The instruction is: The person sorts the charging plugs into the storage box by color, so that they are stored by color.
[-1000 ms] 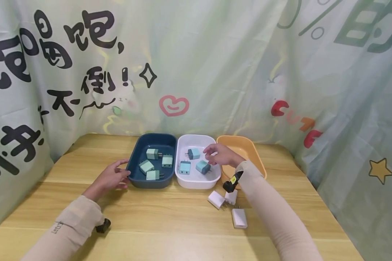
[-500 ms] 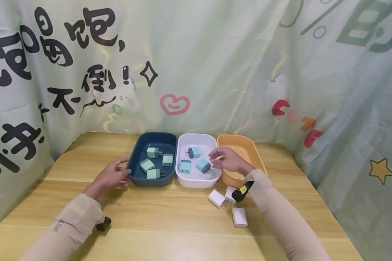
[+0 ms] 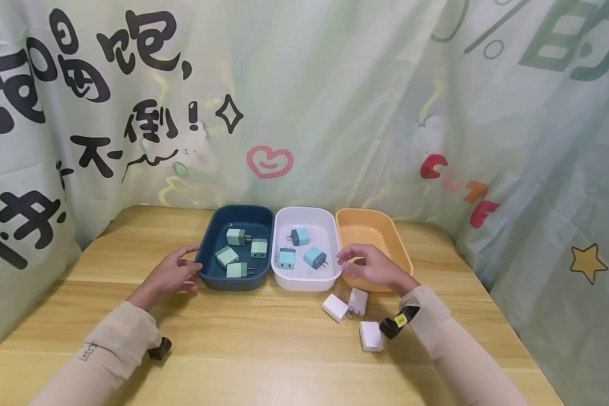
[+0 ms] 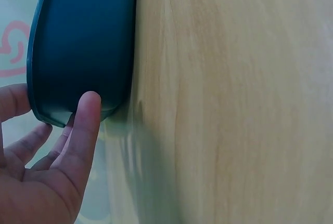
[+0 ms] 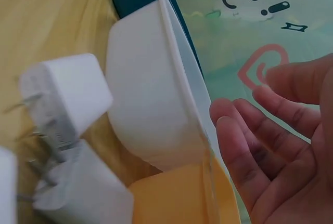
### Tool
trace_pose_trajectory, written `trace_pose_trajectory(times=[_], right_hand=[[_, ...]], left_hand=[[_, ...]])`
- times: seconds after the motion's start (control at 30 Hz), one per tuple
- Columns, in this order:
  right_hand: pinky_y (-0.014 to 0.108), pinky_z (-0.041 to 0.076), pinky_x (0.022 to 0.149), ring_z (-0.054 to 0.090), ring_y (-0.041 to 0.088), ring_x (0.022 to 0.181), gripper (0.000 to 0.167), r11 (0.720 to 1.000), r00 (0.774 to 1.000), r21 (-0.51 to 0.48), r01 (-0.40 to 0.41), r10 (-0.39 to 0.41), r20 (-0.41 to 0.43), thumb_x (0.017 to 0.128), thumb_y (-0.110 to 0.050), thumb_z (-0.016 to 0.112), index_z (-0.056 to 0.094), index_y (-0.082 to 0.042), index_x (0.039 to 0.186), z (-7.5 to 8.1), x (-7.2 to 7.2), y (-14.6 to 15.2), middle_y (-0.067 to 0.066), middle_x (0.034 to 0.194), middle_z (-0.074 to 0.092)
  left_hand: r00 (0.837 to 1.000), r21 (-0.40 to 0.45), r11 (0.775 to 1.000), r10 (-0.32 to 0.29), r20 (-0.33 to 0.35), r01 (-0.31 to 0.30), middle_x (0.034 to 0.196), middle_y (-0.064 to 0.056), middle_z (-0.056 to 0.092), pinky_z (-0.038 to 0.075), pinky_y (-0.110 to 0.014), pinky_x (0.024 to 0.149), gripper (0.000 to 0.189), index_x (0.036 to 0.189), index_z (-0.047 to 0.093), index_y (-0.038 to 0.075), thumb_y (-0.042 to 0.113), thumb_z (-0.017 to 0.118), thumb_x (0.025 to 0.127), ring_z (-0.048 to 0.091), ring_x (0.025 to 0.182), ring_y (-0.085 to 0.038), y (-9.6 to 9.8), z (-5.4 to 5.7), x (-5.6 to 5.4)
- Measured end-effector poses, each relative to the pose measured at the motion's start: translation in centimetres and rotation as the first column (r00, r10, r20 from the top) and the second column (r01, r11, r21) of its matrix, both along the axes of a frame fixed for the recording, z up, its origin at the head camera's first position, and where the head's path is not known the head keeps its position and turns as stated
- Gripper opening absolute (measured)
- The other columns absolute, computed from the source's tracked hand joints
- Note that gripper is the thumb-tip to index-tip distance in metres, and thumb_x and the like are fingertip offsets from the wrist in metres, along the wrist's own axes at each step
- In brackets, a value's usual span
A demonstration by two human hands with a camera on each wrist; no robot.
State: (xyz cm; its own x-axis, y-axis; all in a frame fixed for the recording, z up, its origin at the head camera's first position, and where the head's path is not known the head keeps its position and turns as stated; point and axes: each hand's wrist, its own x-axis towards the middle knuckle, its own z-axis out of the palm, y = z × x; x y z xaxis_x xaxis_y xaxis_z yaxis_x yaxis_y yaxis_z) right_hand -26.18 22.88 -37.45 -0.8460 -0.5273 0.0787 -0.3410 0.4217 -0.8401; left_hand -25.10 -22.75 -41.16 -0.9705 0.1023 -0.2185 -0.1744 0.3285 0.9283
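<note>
My left hand (image 3: 172,274) touches the left side of a dark blue tray (image 3: 235,285) with extended fingers; the left wrist view has the fingertips (image 4: 89,104) against its wall and rim. Several pale green charger plugs (image 3: 259,248) lie in that tray. A white tray (image 3: 307,284) beside it holds three light blue charger plugs (image 3: 314,257). Over the seam between the white tray and an orange tray (image 3: 371,226) hovers my right hand (image 3: 369,266), fingers loosely bent around nothing. Three white charger plugs (image 3: 371,336) lie on the table in front, below my right hand.
All three trays stand side by side near the back of the wooden table (image 3: 264,349). A printed curtain (image 3: 325,113) hangs right behind and at both sides. Wrist cameras (image 3: 400,322) are strapped to both sleeves.
My right hand has drawn back from above the white tray, moving right and toward me to the edge of the orange tray. The left hand and the plugs have stayed put.
</note>
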Motion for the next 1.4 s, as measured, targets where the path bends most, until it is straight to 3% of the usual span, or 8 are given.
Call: trace_pose_trajectory(times=[0.23,0.47,0.63,0.9,1.03,1.27,1.4], right_hand=[[0.028,0.052,0.081,0.063,0.025,0.093,0.023,0.998,0.998,0.046,-0.046,0.048,-0.033,0.092,-0.003,0.063,0.060,0.008,0.112,-0.8,2.7,1.5,0.021,0.109,0.061],[0.029,0.053,0.073,0.066,0.019,0.079,0.021,0.993,0.994,0.098,-0.062,0.071,-0.083,0.091,-0.003,0.065,0.061,0.004,0.111,-1.8,5.2,3.1,0.018,0.105,0.063],[0.031,0.055,0.071,0.066,0.016,0.080,0.024,0.989,0.991,0.123,-0.088,0.099,-0.089,0.091,-0.006,0.066,0.060,0.004,0.112,-2.6,6.4,4.3,0.016,0.105,0.062],[0.029,0.054,0.070,0.063,0.014,0.080,0.029,0.981,0.997,0.186,-0.052,0.061,-0.041,0.089,-0.012,0.070,0.061,0.000,0.113,-3.5,7.6,5.6,0.015,0.109,0.061],[0.028,0.053,0.065,0.062,0.011,0.074,0.035,0.981,0.995,0.172,-0.094,0.097,-0.006,0.085,-0.013,0.073,0.060,0.001,0.115,-4.1,7.9,6.0,0.017,0.112,0.061],[0.026,0.051,0.058,0.057,0.008,0.066,0.053,0.977,0.988,0.151,-0.152,0.144,0.063,0.075,-0.014,0.082,0.058,0.000,0.121,-5.0,8.3,6.2,0.004,0.081,0.060],[0.025,0.051,0.062,0.056,0.010,0.071,0.060,0.976,0.987,0.153,-0.153,0.141,0.083,0.070,-0.016,0.086,0.059,0.000,0.121,-5.0,8.4,6.0,0.002,0.084,0.058]], left_hand=[[1.000,0.001,1.000,-0.003,-0.005,0.003,0.128,-0.033,0.045,0.058,-0.036,0.071,0.062,0.153,0.021,0.004,0.009,0.051,0.099,0.062,0.089,-0.028,0.0,0.1,0.2],[1.000,-0.014,1.000,0.000,0.003,0.000,0.129,-0.031,0.045,0.057,-0.036,0.072,0.061,0.153,0.022,0.006,0.011,0.052,0.099,0.062,0.090,-0.027,0.0,0.1,0.1],[1.000,-0.010,1.000,-0.001,0.001,0.001,0.129,-0.032,0.045,0.057,-0.036,0.072,0.061,0.153,0.022,0.006,0.010,0.051,0.099,0.062,0.089,-0.026,0.0,0.1,0.1],[1.000,-0.020,1.000,0.010,0.016,-0.009,0.130,-0.030,0.046,0.057,-0.036,0.073,0.062,0.153,0.022,0.008,0.012,0.053,0.099,0.062,0.090,-0.027,0.0,0.1,0.0],[1.000,-0.029,1.000,0.006,0.014,-0.006,0.130,-0.030,0.046,0.057,-0.036,0.074,0.062,0.153,0.022,0.008,0.012,0.052,0.100,0.061,0.091,-0.028,-0.1,0.1,0.0],[1.000,-0.026,1.000,0.009,0.019,-0.009,0.130,-0.031,0.046,0.057,-0.036,0.073,0.062,0.153,0.022,0.009,0.011,0.052,0.099,0.062,0.090,-0.028,0.0,0.0,-0.1],[1.000,-0.023,1.000,0.012,0.022,-0.012,0.130,-0.030,0.046,0.057,-0.036,0.074,0.062,0.153,0.022,0.009,0.012,0.052,0.099,0.062,0.091,-0.028,0.0,0.0,-0.1]])
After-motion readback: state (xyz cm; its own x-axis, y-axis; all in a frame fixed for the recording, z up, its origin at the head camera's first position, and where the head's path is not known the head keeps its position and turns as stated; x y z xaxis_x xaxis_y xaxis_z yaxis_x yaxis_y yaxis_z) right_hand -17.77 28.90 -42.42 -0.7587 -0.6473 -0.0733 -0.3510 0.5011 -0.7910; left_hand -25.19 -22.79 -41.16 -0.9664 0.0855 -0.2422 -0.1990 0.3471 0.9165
